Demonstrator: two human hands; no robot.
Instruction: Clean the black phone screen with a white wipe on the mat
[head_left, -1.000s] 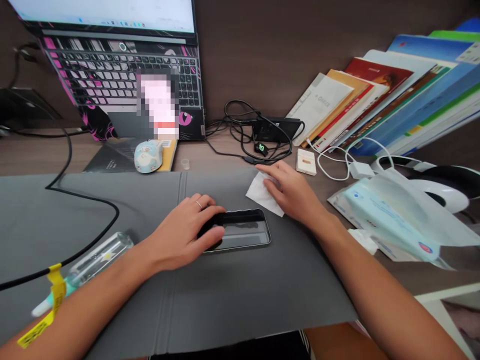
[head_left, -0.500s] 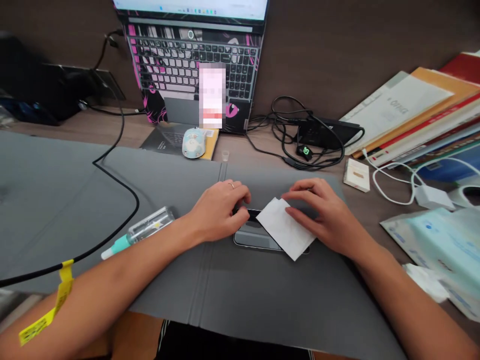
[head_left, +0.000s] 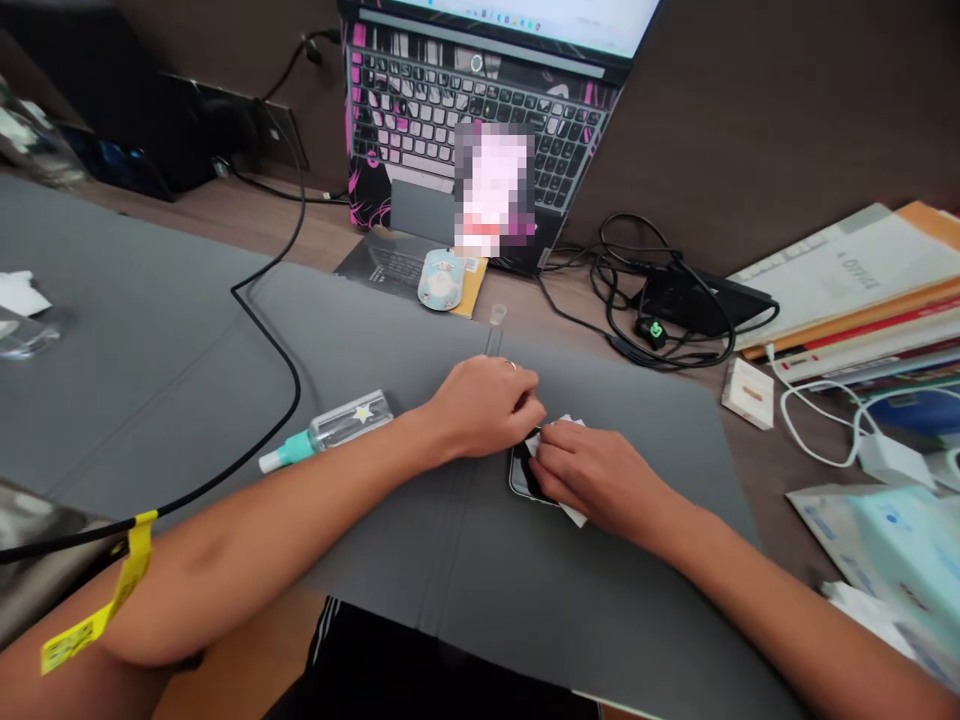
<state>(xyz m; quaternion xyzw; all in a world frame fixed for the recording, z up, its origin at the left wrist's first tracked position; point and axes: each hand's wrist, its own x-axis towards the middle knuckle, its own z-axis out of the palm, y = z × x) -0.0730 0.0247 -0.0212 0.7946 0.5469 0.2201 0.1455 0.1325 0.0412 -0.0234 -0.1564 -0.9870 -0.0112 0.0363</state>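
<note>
On the left hand [head_left: 487, 405] I see one thin, silvery ring [head_left: 511, 365]. Both forearms [head_left: 300, 515] are bare. From my remote place, I observe black legwear [head_left: 405, 670] with narrow white stripes [head_left: 324, 622].

Head-worn view, looking forward and down, near above hands [head_left: 487, 408] and mat [head_left: 375, 545]
</note>
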